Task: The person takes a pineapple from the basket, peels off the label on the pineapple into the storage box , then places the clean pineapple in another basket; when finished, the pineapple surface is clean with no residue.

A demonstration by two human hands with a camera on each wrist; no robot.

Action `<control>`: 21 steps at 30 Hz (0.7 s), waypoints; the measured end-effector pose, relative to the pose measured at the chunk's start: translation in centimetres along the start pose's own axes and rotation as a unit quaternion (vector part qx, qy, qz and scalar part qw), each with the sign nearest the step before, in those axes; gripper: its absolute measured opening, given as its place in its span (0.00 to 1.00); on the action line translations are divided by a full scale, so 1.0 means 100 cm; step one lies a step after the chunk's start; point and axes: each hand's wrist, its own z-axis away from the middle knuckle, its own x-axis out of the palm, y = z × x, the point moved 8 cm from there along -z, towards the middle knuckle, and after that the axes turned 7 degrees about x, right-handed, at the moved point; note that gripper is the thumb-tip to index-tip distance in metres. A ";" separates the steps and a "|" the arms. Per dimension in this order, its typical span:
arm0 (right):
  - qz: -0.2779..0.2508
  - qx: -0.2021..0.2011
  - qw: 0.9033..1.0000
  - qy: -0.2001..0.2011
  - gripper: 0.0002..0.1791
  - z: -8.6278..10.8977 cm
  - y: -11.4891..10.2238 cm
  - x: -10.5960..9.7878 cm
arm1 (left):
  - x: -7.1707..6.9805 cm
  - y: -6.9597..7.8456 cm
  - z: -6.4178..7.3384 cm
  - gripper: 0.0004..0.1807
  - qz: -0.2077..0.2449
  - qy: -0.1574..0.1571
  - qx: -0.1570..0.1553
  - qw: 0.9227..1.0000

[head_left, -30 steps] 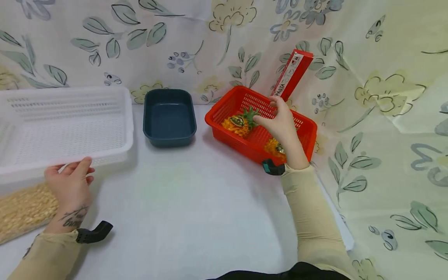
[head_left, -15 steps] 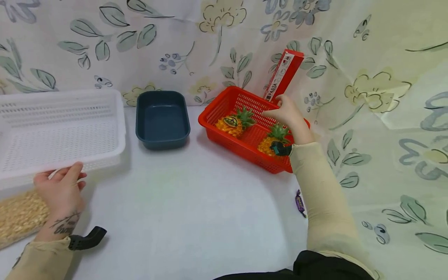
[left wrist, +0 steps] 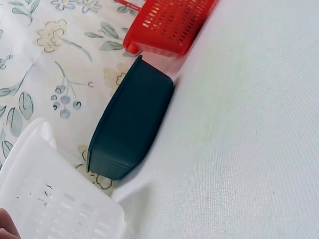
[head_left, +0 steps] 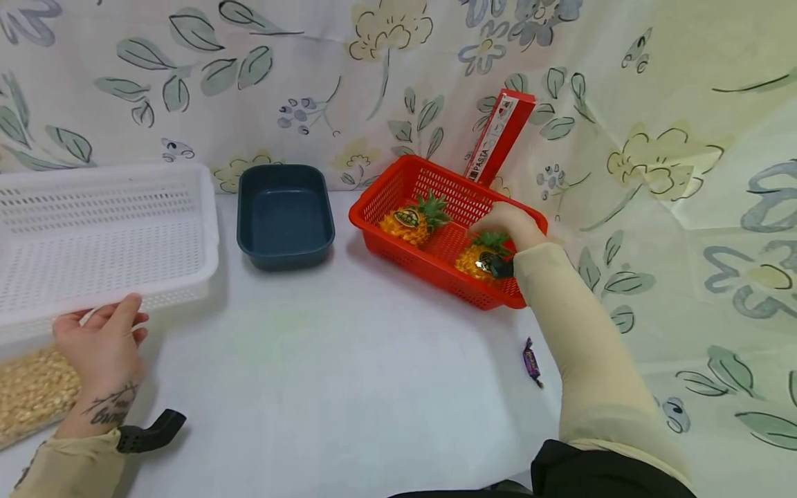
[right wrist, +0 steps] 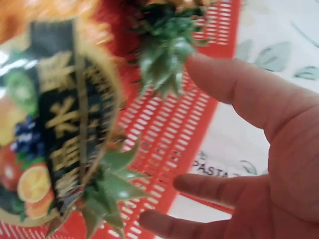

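Note:
My left hand [head_left: 99,353] grips the near rim of a white plastic basket [head_left: 212,228], thumb uppermost and fingers beneath. At the right, my right hand [head_left: 513,225] reaches down into a red basket [head_left: 405,257] holding two small pineapples. It is just above the leafy crown of the nearer pineapple [head_left: 468,264]; the other pineapple [head_left: 398,227] lies to its left. In the right wrist view, the thumb and fingers [right wrist: 219,82] are spread apart with nothing between them, close to the green leaves [right wrist: 112,191]. A fruit-printed label [right wrist: 60,134] covers part of one pineapple.
A dark blue tub [head_left: 286,256] stands between the baskets. Behind the red one, a red pasta box [head_left: 504,135] leans against the floral cloth. A purple wrapped candy [head_left: 531,362] lies at the right, and a bag of pale grains [head_left: 37,387] at the left.
My right hand has moved right and then down, over the nearer pineapple's crown. The candy has come into view. My left hand keeps its hold on the white basket.

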 end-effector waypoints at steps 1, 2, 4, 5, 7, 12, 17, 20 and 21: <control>0.015 0.013 1.000 -0.008 0.41 -0.001 0.002 0.002 | -0.001 -0.001 -0.001 0.35 0.001 0.000 0.002 1.000; 0.024 0.028 0.999 -0.013 0.41 -0.001 0.005 0.004 | -0.001 -0.002 -0.003 0.35 -0.002 -0.004 0.007 1.000; 0.042 0.054 0.997 -0.022 0.43 0.000 0.009 0.008 | -0.002 -0.003 -0.006 0.35 -0.001 -0.010 0.015 1.000; 0.049 0.062 0.997 -0.026 0.45 0.000 0.010 0.009 | -0.003 -0.004 -0.007 0.35 -0.003 -0.013 0.019 1.000; 0.048 0.083 0.995 -0.028 0.48 0.002 0.012 0.012 | -0.005 -0.007 -0.011 0.36 0.002 -0.013 0.021 1.000; -0.020 0.146 0.989 -0.021 0.56 0.008 0.019 0.016 | -0.009 -0.010 -0.014 0.37 -0.004 -0.012 0.024 1.000; -0.028 0.159 0.987 -0.025 0.56 0.008 0.022 0.020 | -0.004 -0.003 -0.005 0.36 -0.011 -0.005 0.021 1.000; -0.021 0.170 0.985 -0.030 0.58 0.007 0.024 0.022 | -0.002 -0.001 -0.001 0.36 -0.008 -0.001 0.019 1.000; -0.017 0.175 0.984 -0.035 0.59 0.006 0.025 0.023 | -0.003 -0.002 -0.002 0.36 -0.007 -0.001 0.019 1.000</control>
